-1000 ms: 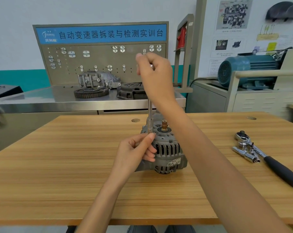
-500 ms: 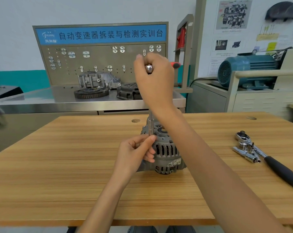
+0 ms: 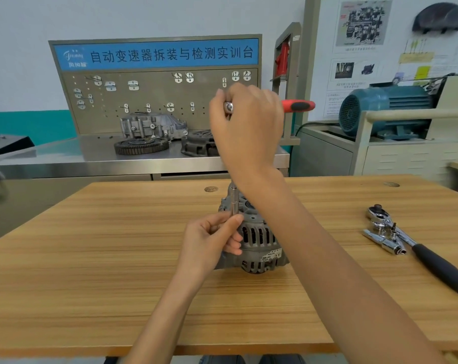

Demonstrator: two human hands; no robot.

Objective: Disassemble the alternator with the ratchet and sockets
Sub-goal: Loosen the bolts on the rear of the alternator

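1. We see the alternator (image 3: 259, 240) standing upright on the wooden tabletop (image 3: 91, 258), near the middle and toward the far edge.
2. Our left hand (image 3: 209, 243) pinches the lower end of a metal extension bar (image 3: 233, 200) between thumb and fingers, right against the alternator's top.
3. Our right hand (image 3: 249, 127) is raised above, fingers curled around the head of a ratchet (image 3: 296, 105) whose red and black handle sticks out to the right.
4. Near the right edge of the tabletop lie a second ratchet (image 3: 417, 245) with a black handle and a chrome socket piece (image 3: 383, 241) just beside it.
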